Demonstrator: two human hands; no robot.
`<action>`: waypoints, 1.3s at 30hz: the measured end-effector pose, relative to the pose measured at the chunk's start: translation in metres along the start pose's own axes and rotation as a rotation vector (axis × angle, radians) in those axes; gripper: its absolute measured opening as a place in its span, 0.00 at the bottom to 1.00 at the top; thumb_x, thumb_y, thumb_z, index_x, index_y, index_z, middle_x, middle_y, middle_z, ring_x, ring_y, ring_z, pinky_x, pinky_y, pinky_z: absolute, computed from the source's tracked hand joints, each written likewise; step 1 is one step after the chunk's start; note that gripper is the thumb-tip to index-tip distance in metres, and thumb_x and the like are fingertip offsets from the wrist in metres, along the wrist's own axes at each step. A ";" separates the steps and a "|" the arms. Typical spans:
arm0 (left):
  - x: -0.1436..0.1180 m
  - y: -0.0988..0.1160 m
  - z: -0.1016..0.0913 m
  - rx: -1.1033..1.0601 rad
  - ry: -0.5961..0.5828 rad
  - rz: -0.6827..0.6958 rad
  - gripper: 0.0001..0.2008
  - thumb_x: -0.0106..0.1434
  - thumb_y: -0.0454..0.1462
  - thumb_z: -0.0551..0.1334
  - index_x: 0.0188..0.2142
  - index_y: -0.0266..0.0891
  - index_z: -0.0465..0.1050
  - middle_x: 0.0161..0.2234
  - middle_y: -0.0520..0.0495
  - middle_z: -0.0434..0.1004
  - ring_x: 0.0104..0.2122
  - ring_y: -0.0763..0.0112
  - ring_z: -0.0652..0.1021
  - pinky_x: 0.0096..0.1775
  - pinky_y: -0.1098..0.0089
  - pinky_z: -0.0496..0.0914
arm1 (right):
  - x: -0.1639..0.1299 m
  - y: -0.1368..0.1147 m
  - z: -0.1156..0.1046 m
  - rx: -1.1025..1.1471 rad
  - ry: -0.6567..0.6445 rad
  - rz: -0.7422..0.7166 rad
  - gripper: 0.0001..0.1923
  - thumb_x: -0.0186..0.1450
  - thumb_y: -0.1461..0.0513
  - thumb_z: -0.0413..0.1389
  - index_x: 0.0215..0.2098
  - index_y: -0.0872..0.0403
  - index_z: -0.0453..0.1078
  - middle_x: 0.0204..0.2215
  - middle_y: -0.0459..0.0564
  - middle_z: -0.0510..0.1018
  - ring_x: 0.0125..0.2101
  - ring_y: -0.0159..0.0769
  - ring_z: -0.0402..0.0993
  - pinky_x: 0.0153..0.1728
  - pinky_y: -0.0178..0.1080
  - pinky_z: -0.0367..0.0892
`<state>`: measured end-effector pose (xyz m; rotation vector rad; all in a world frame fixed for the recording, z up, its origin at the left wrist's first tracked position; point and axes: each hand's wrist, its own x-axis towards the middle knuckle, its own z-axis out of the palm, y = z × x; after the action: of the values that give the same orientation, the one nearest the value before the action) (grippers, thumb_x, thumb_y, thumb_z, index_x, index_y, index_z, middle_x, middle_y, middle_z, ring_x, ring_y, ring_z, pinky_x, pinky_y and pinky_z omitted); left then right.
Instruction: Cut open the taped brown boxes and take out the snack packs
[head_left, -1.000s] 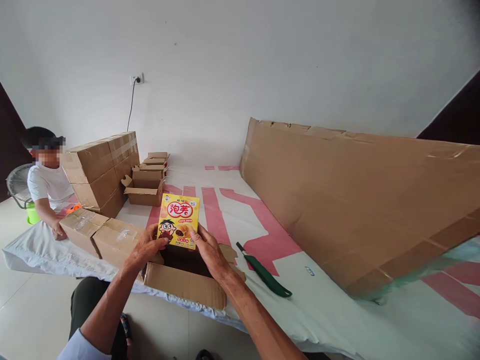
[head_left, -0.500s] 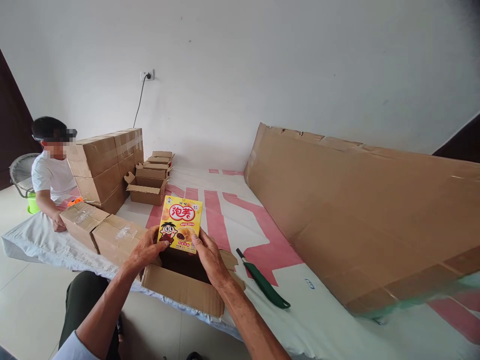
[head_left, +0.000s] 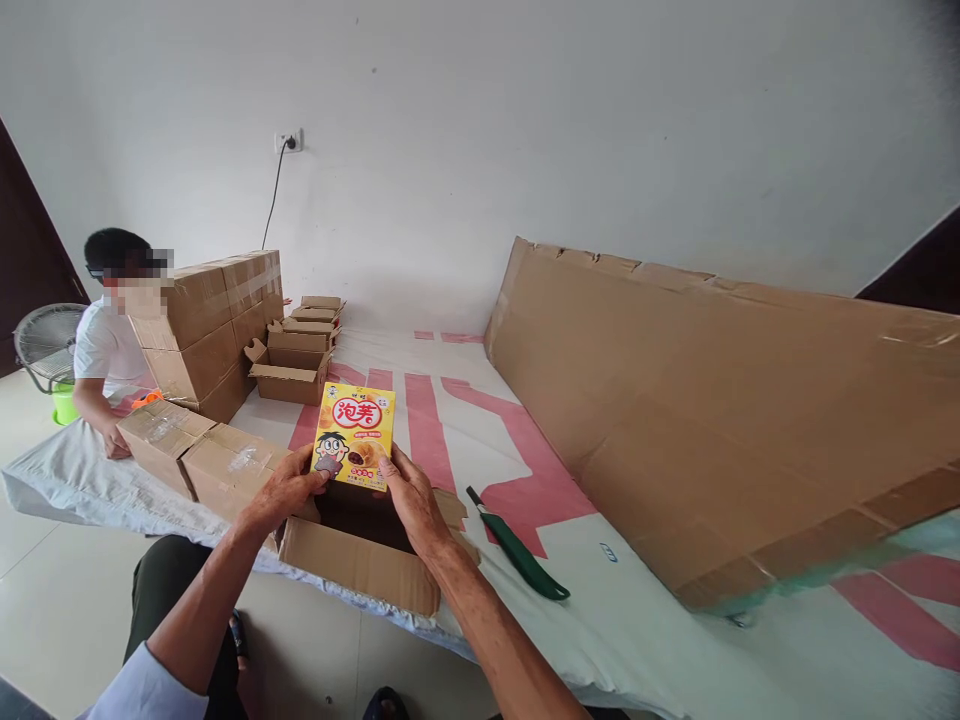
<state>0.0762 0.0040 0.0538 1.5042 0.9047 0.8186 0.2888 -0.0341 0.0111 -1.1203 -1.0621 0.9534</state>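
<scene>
My left hand and right hand are bare, with no gloves, rings or watch. Both forearms are bare too, lean, with veins and tendons showing along them. At about seven o'clock in the view, a pale bluish-grey sleeve covers my left upper arm, its hem lying loose and creased. Beside it, my leg is in dark olive trousers. A dark shoe tip peeks in at six o'clock.
</scene>
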 end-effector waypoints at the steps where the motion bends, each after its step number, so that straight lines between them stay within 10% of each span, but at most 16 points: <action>1: 0.000 0.001 0.000 -0.014 -0.006 -0.003 0.30 0.57 0.47 0.74 0.57 0.38 0.80 0.48 0.43 0.84 0.45 0.59 0.80 0.47 0.63 0.75 | 0.001 0.001 -0.001 0.002 0.000 0.004 0.42 0.63 0.35 0.61 0.66 0.48 0.76 0.59 0.55 0.84 0.52 0.59 0.82 0.34 0.49 0.82; 11: 0.009 0.012 0.005 0.014 -0.006 -0.008 0.25 0.54 0.41 0.73 0.51 0.36 0.80 0.40 0.46 0.81 0.39 0.65 0.77 0.41 0.67 0.74 | 0.004 0.002 0.000 0.088 0.056 -0.097 0.36 0.63 0.38 0.63 0.62 0.47 0.79 0.59 0.51 0.85 0.59 0.57 0.80 0.60 0.56 0.76; 39: 0.012 0.000 0.002 0.031 -0.029 0.067 0.26 0.56 0.42 0.72 0.54 0.38 0.81 0.47 0.43 0.86 0.49 0.53 0.81 0.47 0.62 0.75 | 0.005 0.006 0.000 0.099 0.079 -0.065 0.38 0.62 0.36 0.64 0.63 0.47 0.78 0.58 0.52 0.85 0.57 0.57 0.81 0.61 0.56 0.76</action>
<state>0.0838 0.0136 0.0540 1.5767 0.8528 0.8333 0.2896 -0.0284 0.0057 -1.0284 -0.9716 0.8939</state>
